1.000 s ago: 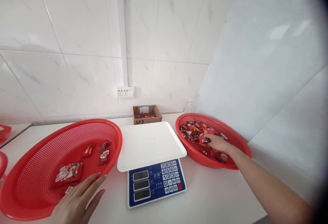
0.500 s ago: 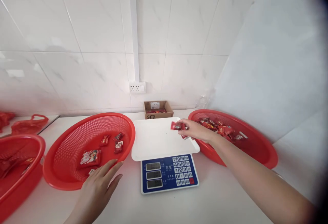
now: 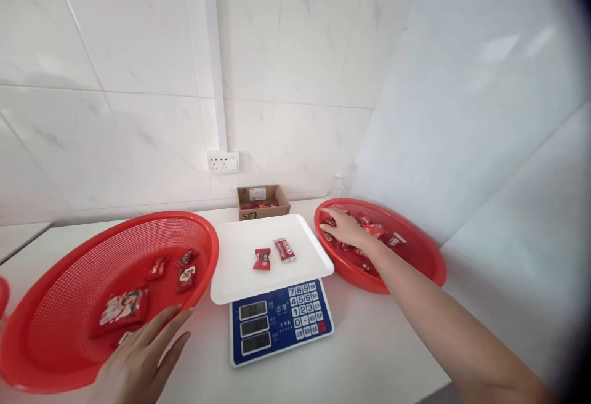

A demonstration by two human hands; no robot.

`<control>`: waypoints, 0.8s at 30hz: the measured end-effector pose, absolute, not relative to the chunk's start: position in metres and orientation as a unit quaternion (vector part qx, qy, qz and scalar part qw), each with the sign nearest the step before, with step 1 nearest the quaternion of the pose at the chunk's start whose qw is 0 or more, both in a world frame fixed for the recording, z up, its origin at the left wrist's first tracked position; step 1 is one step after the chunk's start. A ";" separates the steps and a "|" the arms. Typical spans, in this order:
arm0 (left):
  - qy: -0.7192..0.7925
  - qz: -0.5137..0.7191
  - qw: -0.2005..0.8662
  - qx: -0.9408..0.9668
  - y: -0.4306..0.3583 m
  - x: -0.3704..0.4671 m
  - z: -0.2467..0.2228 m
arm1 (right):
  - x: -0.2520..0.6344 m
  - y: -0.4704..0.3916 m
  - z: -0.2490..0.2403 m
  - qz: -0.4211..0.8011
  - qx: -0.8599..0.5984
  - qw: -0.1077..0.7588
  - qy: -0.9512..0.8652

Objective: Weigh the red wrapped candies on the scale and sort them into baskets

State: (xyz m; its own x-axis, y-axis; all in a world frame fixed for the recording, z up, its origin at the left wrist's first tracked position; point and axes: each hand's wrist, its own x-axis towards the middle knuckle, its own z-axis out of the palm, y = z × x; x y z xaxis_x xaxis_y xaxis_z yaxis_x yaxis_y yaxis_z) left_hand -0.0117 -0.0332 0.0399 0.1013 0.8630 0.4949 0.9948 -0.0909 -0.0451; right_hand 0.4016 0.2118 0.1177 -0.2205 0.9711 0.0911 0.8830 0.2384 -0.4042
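Observation:
Two red wrapped candies lie on the white tray of a scale: a small twisted one [image 3: 262, 259] and a flatter one [image 3: 284, 250]. My right hand [image 3: 345, 229] reaches into the right red basket [image 3: 418, 259], its fingers apart over the wrapped candies [image 3: 373, 229] there; some of these are hidden behind the hand and forearm. At the near rim of the left red basket [image 3: 60, 305], my left hand [image 3: 138, 355] is open with nothing in it. That basket holds a larger red packet [image 3: 124, 307] and several small candies [image 3: 186, 278].
The scale's blue keypad panel [image 3: 281, 321] faces me, below its white tray [image 3: 231, 268]. Behind stands a small open cardboard box [image 3: 264, 210] with red packets inside. A tiled wall with a socket [image 3: 223, 162] closes off the back, and another basket's edge [image 3: 4, 296] shows far left.
My right hand has let go of the candies, which now lie on the tray, and has moved right into the basket. The view has turned right; my left hand stays open by the left basket.

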 end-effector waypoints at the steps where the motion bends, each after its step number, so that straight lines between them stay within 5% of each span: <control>1: -0.653 -0.173 0.182 -0.715 -0.031 -0.014 0.036 | 0.423 0.216 0.116 0.128 -0.633 0.159 -0.747; 7: -0.676 -0.186 0.152 -0.697 -0.021 -0.018 0.023 | 0.521 0.213 0.098 0.166 -0.761 0.066 -0.623; 17: -0.681 -0.162 0.152 -0.697 -0.012 -0.013 0.026 | 0.538 0.212 0.106 0.319 -0.703 0.022 -0.635; 24: -0.680 -0.158 0.146 -0.701 -0.015 -0.012 0.027 | 0.533 0.212 0.087 0.257 -0.710 -0.034 -0.655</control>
